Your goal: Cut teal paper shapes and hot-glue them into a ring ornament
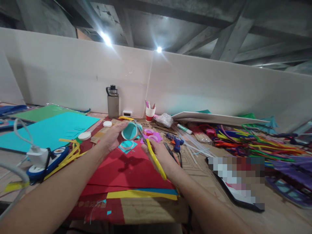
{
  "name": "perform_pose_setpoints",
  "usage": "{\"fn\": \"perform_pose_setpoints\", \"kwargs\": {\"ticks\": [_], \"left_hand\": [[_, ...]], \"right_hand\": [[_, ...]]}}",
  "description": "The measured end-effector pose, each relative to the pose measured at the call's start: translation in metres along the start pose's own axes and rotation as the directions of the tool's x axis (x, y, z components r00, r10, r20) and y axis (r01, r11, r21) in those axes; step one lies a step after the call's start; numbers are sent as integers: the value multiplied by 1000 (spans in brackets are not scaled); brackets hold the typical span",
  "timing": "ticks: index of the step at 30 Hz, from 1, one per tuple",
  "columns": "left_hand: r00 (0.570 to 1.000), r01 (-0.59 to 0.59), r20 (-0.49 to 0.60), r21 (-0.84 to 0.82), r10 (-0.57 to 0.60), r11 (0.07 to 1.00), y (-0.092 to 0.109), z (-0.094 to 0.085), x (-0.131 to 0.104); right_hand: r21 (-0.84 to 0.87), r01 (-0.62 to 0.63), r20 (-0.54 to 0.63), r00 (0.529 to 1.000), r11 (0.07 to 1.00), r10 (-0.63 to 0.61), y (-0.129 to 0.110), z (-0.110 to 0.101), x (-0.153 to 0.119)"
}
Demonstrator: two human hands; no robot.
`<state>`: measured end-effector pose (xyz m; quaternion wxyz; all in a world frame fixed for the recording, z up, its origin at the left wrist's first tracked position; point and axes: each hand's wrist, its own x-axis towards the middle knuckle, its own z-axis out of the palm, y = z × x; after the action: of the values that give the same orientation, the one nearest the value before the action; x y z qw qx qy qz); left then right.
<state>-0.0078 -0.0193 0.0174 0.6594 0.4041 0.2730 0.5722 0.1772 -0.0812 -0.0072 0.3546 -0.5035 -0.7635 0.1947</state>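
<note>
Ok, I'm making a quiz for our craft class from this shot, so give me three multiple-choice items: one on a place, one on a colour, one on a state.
1. Where does the grey water bottle stand?
A. Against the white back wall
B. On the red sheet
C. Among the pipe cleaners

2. What colour are the handles of the scissors in the right hand?
A. Blue
B. Yellow
C. Green

3. How is the teal round piece in the left hand held?
A. Flat on the table
B. Lifted above the red sheet, at the scissor blades
C. Tucked under the teal sheet

Answers: 1 A, it stands at the wall's foot. 2 B, a yellow loop runs along the hand. 3 B, its shadow falls on the red sheet below.
</note>
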Motion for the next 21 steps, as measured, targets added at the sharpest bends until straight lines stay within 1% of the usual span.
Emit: {"fn": "perform_pose_setpoints", "kwargs": {"ticks": [10, 16, 21], "left_hand": [[1000, 4, -12, -7, -4, 1000, 0, -3, 3], [1000, -15, 6, 3, 15, 1000, -1, -9, 8], [1000, 20, 19, 26, -20, 999, 2, -9, 8]], "right_hand": [[-1, 26, 7, 1000, 1000, -26, 1, 0, 1], [26, 3, 37, 999, 1000, -4, -2, -1, -1], [23, 22, 14, 1000, 1000, -22, -6, -2, -2]]}}
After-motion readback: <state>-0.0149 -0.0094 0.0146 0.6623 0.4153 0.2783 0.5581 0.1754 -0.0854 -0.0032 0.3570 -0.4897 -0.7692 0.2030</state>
